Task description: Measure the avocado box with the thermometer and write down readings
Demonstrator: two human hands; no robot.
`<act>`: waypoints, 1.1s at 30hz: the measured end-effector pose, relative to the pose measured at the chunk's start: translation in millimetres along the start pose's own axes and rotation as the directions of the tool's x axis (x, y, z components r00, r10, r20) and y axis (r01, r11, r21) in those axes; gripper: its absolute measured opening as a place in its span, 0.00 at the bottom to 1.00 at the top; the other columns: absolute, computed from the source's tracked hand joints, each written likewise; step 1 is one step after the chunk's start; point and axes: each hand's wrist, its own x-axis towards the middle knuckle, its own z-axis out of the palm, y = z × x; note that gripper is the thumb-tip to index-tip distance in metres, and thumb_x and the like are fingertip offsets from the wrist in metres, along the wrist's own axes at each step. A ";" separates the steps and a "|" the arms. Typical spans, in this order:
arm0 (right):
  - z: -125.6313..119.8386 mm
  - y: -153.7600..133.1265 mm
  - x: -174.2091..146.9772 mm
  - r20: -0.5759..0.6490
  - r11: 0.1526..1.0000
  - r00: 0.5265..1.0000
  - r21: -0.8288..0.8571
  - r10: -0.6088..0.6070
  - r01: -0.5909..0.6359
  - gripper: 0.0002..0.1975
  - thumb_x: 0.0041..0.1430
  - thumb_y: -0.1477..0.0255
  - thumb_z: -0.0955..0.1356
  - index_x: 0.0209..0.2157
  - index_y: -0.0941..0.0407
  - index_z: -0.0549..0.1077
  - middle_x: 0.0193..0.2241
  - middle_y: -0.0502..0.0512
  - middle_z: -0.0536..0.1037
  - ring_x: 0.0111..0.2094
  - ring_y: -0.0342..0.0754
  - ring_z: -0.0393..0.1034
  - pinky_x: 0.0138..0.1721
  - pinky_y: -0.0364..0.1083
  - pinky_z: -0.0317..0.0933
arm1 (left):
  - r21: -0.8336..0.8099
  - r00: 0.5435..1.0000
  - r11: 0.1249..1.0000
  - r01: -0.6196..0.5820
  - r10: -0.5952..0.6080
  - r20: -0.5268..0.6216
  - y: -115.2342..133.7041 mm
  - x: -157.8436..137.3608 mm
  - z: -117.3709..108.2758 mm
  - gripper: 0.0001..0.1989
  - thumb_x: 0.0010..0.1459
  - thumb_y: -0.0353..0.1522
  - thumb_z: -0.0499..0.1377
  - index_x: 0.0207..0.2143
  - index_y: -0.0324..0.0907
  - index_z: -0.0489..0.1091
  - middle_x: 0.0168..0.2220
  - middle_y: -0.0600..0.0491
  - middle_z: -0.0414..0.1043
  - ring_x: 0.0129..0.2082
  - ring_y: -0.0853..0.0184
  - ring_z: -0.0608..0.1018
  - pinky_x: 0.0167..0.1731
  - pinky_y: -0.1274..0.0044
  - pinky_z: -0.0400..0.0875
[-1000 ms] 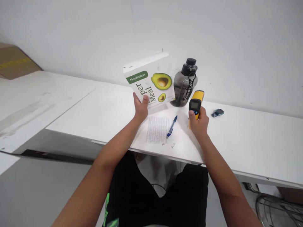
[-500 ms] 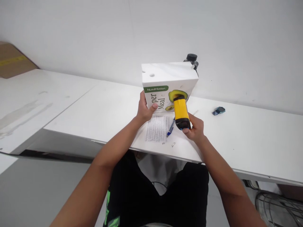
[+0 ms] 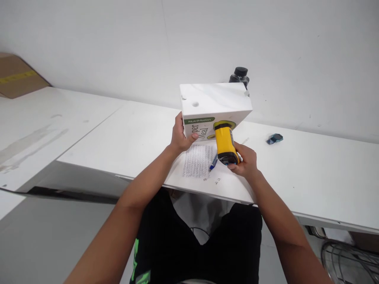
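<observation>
A white carton (image 3: 217, 98) printed "NutriMotion" and "Meal", with avocado pictures, is tilted above the table, its top face toward me. My left hand (image 3: 181, 136) grips its left side, thumb on the printed front. My right hand (image 3: 246, 159) is closed around a yellow-and-black handheld scanner (image 3: 225, 141). The scanner's far end overlaps the avocado picture; I cannot tell whether it touches the carton. Below them lie a sheet of dense writing (image 3: 197, 163) and a blue pen (image 3: 213, 162).
A dark bottle (image 3: 240, 74) stands behind the carton, partly hidden. To the right lies a small teal-and-black item (image 3: 274, 138), like a digital watch. A cardboard box (image 3: 22, 77) with yellow tape sits at far left. The white table (image 3: 319, 173) meets the wall behind.
The carton has tipped, so more of its top and less of its front shows, and it sits slightly lower and farther right. The scanner has shifted slightly left and turned.
</observation>
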 end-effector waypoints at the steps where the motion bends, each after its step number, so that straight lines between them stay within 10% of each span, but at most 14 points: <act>1: -1.1 1.4 0.5 0.006 1.000 1.000 -0.013 0.005 -0.005 0.49 0.60 0.28 0.55 0.53 0.55 0.80 0.28 0.58 0.80 0.27 0.53 0.74 0.31 0.51 0.69 | 0.001 1.000 1.000 -0.004 0.004 -0.001 0.7 0.3 -0.3 0.55 0.46 0.70 0.63 0.67 0.49 0.62 0.53 0.42 0.77 0.55 0.49 0.81 0.48 0.60 0.82; 16: -6.0 2.9 4.3 0.073 0.998 0.996 -0.001 0.057 -0.057 0.50 0.55 0.26 0.56 0.49 0.55 0.80 0.31 0.60 0.82 0.30 0.55 0.77 0.33 0.52 0.71 | 0.031 0.999 0.998 -0.048 0.048 0.002 -1.4 1.2 -6.0 0.53 0.47 0.69 0.64 0.66 0.49 0.62 0.51 0.42 0.76 0.53 0.49 0.82 0.49 0.59 0.81; 23: 8.2 -7.2 4.4 -0.020 0.954 0.977 0.219 0.214 -0.205 0.51 0.53 0.23 0.53 0.48 0.53 0.77 0.33 0.59 0.81 0.31 0.55 0.76 0.32 0.52 0.71 | 0.072 0.984 0.997 -0.010 0.023 -0.179 -12.6 4.9 -6.2 0.50 0.51 0.70 0.60 0.65 0.50 0.59 0.54 0.43 0.74 0.59 0.47 0.78 0.60 0.55 0.75; 33: 21.0 2.8 12.6 0.023 0.569 0.712 0.582 0.702 -0.581 0.46 0.59 0.27 0.44 0.38 0.50 0.71 0.22 0.51 0.74 0.24 0.52 0.73 0.29 0.51 0.70 | 0.135 0.897 0.970 0.200 -0.126 -0.424 -29.8 14.2 -19.1 0.46 0.52 0.69 0.60 0.59 0.48 0.60 0.57 0.41 0.72 0.60 0.51 0.78 0.63 0.57 0.72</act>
